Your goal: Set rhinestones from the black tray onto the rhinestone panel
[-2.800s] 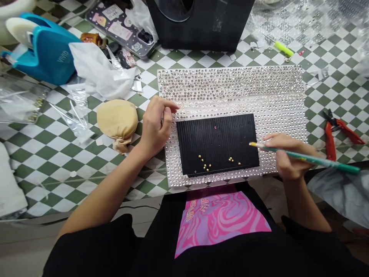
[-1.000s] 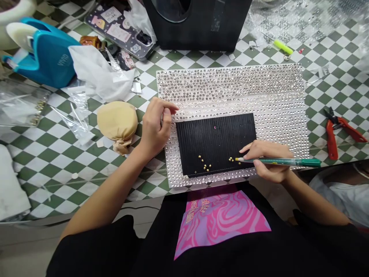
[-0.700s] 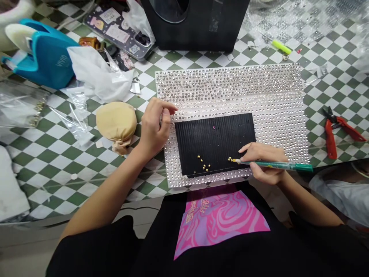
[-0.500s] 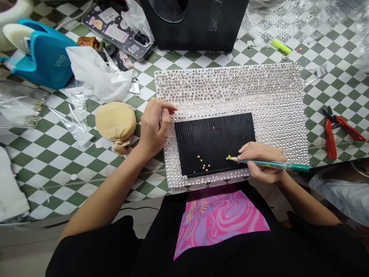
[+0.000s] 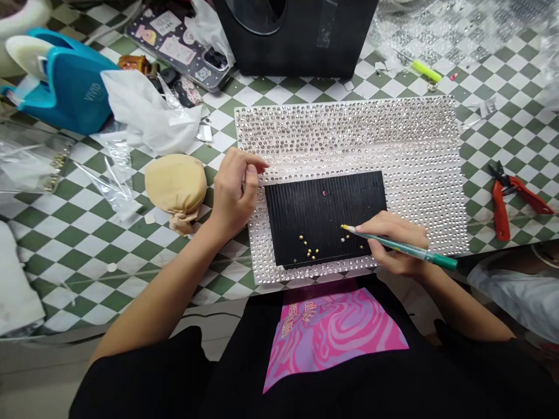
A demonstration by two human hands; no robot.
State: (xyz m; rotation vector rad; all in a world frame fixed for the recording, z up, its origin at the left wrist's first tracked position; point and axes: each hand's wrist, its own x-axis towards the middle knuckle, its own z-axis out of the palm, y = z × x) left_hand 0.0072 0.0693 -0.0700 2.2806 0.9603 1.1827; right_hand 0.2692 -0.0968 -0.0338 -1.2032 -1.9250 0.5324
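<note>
Pen (image 5: 404, 247), slim and smooth, its barrel green and its tip yellow, is gripped between the thumb and fingers of our right hand (image 5: 397, 235). It slants over the black board (image 5: 323, 212), long axis running from the middle of the board's right half out past its near right corner, tip aimed left and slightly away from us. We cannot tell whether the tip touches the board.

That one board is oblong, with fine ridges running near to far. On it we count six round gold beads (image 5: 309, 251) towards the near left, two gold beads (image 5: 347, 237) at the near right and one silvery bead (image 5: 343, 240) beside them.

Our left hand (image 5: 236, 186) is half curled, holding nothing we can see, left of the board. Beneath the board spreads one sheet (image 5: 349, 131) of glittering studs in rows. Farther left sits one rounded, gathered cloth pouch (image 5: 175, 185); well right, one pair of red-handled cutters (image 5: 506, 189), handles apart.
</note>
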